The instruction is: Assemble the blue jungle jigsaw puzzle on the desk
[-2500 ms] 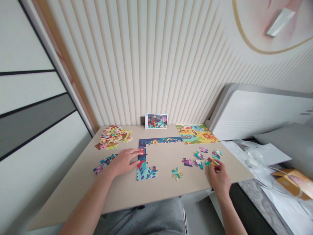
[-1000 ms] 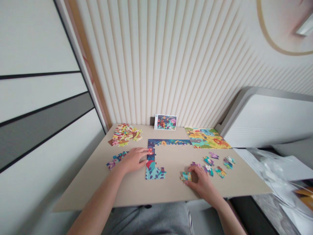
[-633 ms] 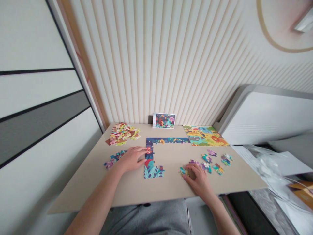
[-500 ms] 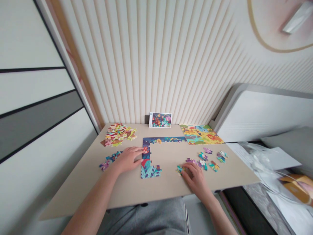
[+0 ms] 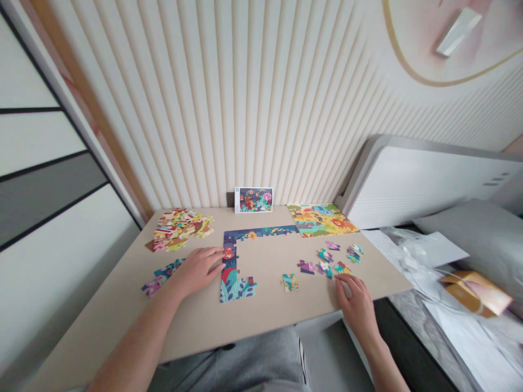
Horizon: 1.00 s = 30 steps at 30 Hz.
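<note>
My left hand lies flat and open on the beige table, its fingertips touching the left column of a part-built blue jigsaw frame. My right hand rests open near the table's front right edge, fingers stretched toward a scatter of loose pieces. A single teal and yellow piece lies apart, left of that hand. Neither hand holds anything.
A heap of warm-coloured pieces sits at the back left, and a few blue pieces lie left of my left hand. A reference picture card leans on the ribbed wall. A finished yellow puzzle lies back right. Papers and plastic lie beyond the table's right edge.
My right hand left the teal and yellow piece and moved right, toward the scattered pieces near the table edge. The left hand stayed on the frame. The camera turned slightly right.
</note>
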Available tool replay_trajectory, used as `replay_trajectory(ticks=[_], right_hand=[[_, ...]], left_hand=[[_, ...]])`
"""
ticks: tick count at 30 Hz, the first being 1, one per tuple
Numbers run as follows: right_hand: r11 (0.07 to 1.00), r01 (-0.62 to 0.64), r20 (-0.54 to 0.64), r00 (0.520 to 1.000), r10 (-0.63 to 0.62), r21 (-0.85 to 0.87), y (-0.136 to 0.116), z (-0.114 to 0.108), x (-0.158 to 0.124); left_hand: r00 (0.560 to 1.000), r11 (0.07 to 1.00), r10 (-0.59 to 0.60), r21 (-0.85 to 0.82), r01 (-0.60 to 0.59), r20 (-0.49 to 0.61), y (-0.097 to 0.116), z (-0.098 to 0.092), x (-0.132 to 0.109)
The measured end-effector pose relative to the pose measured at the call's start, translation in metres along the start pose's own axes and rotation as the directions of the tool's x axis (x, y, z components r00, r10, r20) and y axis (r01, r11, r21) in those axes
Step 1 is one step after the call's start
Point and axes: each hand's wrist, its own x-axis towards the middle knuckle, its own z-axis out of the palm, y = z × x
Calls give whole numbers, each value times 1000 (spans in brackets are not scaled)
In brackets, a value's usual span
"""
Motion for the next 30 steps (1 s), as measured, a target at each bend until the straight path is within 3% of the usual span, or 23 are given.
replay_trajectory(ticks=[3,6,9,13,16,21,30], right_hand=[[993,-73,-82,994,66,-91,22,-7,-6],[976,-159,-91,985,147,-149,44,-12,-5],[967,-189,-21,982,188,-170,55,-11,2],[967,-177,61,980,191,-180,50,-2,11],[965,-202,64,974,215,-168,45,4,14],[967,-210,49,974,219,-145,47,6,13],[972,-199,27,979,203,-126,56,9,17]], left_hand=[[995,991,92,99,-88,-42,11,-11,7],[977,969,208,143,-201,-36,41,-22,18],[961,957,278,86,-277,1,94,-25,26],[956,958,287,-44,-285,58,172,-11,26],[968,967,242,-105,-234,67,208,6,24],[986,973,160,-173,-150,43,220,21,21],[980,948,197,-256,-189,9,215,21,17]])
